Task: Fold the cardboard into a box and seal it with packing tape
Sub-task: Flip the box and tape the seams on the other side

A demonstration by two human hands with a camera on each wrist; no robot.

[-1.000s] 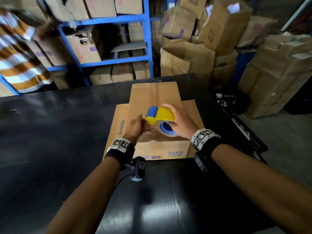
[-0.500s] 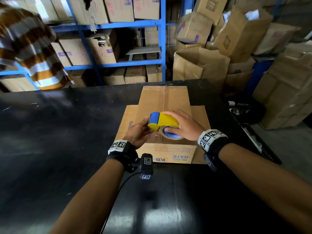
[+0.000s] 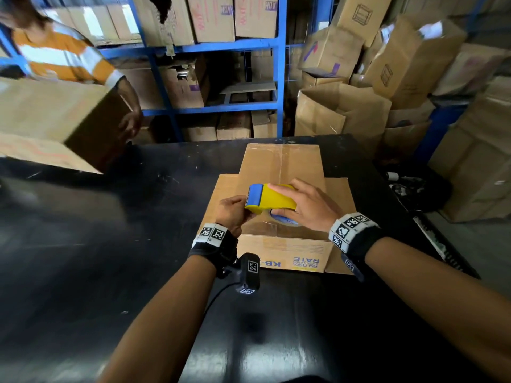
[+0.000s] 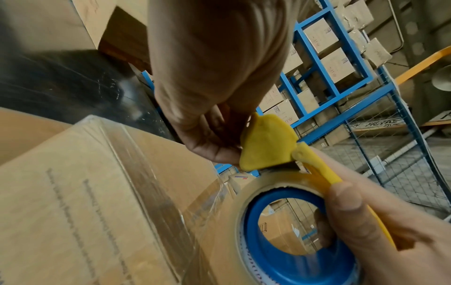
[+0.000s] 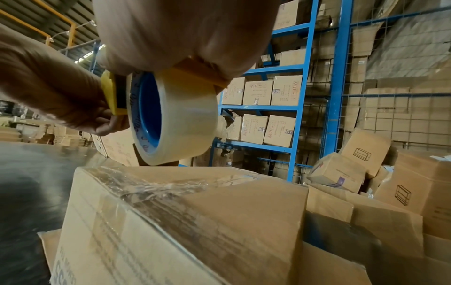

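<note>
On a black warehouse table [image 3: 110,244], right hand [image 3: 307,208] grips the light, rigid tape dispenser [image 3: 269,199]; left hand [image 3: 232,214] pinches its cutter end above the stiff box [image 3: 287,247].

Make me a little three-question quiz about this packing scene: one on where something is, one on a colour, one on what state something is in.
1. Where is the tape dispenser?
A. on the shelf
B. over the cardboard box
C. on the floor

2. What colour is the tape roll's core?
A. red
B. green
C. blue

3. What is the right hand doing?
A. gripping the dispenser
B. resting flat on the black table
C. hanging idle

Answers: 1 B, the head view shows it held just above the box top. 2 C, both wrist views show a blue ring inside the clear tape. 3 A, its fingers wrap the yellow body while the left hand pinches the front end.
</note>
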